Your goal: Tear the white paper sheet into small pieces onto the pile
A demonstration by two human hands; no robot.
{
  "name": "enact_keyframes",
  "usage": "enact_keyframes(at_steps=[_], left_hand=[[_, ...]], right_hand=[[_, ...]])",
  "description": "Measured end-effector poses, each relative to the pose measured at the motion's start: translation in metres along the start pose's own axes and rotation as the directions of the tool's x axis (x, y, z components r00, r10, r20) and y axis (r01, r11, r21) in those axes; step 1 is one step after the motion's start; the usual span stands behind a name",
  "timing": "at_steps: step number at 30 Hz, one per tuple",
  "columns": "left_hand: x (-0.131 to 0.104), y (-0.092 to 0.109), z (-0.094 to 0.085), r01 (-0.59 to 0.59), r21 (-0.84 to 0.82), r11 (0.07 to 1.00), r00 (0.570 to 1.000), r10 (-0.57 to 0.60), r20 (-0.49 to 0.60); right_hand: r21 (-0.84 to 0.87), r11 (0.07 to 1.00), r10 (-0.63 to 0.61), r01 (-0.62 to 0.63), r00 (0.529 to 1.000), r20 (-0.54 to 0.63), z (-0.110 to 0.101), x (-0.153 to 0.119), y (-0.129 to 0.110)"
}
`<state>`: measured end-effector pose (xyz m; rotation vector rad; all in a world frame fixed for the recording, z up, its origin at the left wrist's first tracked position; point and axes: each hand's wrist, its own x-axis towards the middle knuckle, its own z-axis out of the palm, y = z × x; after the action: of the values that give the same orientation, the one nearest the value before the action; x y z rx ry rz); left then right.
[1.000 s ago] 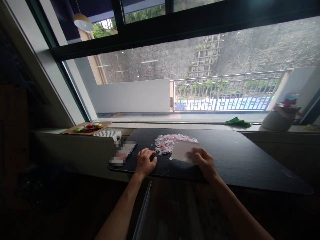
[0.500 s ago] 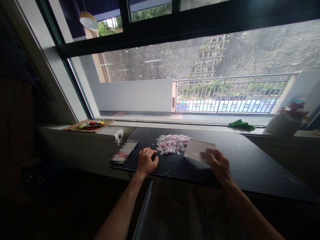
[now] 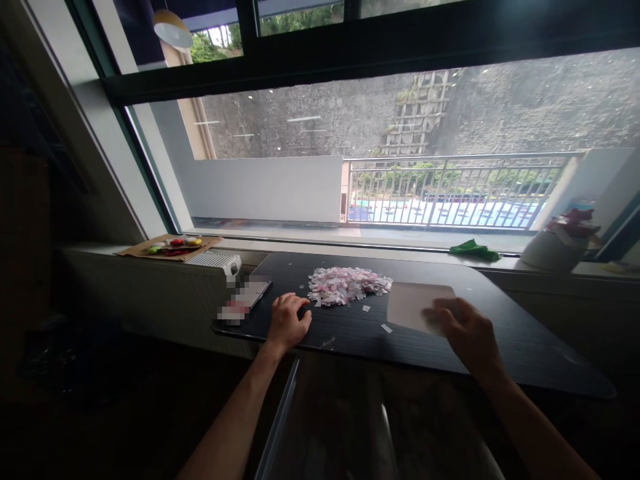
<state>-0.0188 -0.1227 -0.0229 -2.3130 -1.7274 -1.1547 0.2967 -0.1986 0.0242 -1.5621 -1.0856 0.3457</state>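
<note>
My right hand [image 3: 467,330], somewhat blurred, grips a pale flat card [image 3: 415,303] with rounded corners by its right side. The card is tilted over the black table [image 3: 345,347], just right of a heap of small white and pinkish paper slips [image 3: 345,285]. One loose paper slip [image 3: 387,328] lies in front of the card, and another sits near the heap's front edge. Close to the table's front edge rests my left hand [image 3: 289,320], fingers loosely bent and thumb apart, holding nothing I can see. It is left of the heap and not touching it.
A phone-like flat object [image 3: 245,303], partly pixelated, lies at the table's left end. On the sill are brown cardboard with colourful items [image 3: 170,245], a green cloth [image 3: 475,250] and a whitish pot [image 3: 553,243]. A radiator [image 3: 150,287] stands left, below the large window.
My right hand has moved right with the card, away from the heap. Paper slips in front of the heap now show separately. My left hand stays about where it was; the view has shifted slightly.
</note>
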Motion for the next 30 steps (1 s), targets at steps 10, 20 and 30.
enact_keyframes(at_steps=[10,20,30], left_hand=[[0.001,-0.004,0.0,-0.01,0.023,1.0,1.0,0.01,0.003],[0.001,-0.009,0.004,-0.036,0.042,0.998,0.999,0.037,-0.019],[0.003,-0.013,0.002,-0.063,0.055,0.996,0.998,0.064,-0.01]], right_hand=[[0.179,0.983,0.012,-0.037,0.99,0.141,0.023,0.006,0.013],[0.114,0.982,0.144,-0.15,0.988,0.058,-0.05,0.016,0.05],[0.082,0.939,0.284,-0.333,0.89,0.356,-0.053,0.024,0.042]])
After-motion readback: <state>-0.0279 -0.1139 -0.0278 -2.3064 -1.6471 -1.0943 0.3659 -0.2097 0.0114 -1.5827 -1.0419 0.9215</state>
